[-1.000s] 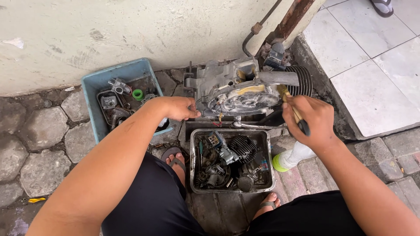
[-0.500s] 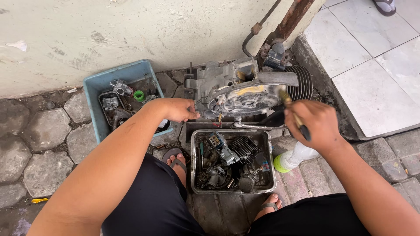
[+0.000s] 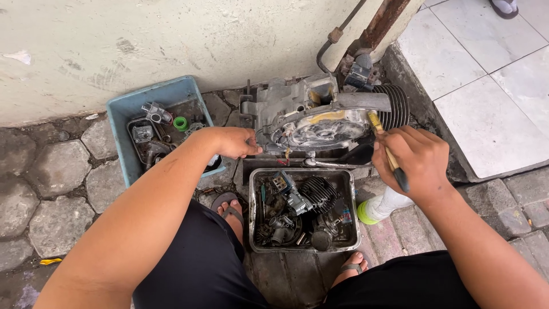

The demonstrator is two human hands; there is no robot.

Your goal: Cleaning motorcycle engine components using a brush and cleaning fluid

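**Two hands, one engine case, two trays of parts**

Nearest, one metal tray (image 3: 350, 189) sits between the person's two sandalled feet, rectangular, shiny at the rim, crowded with dark greasy parts, among them one finned cylinder (image 3: 318, 192). Just right of it stands one white bottle with a green cap (image 3: 382, 206). Beyond, the right hand (image 3: 413, 161) is wrapped tight around one brush (image 3: 385, 150), its pale bristle end touching the one engine case (image 3: 311, 120), which stands above the tray by the wall. The left hand (image 3: 230, 142) pinches the case's left edge, fingers closed on the metal. Grey cast aluminium, wet and soapy inside, ribbed fins at its right. Farther left, one blue plastic tub (image 3: 132, 103) holds small parts and one green ring (image 3: 181, 123). Open cobbles lie left; smooth white tiles right.
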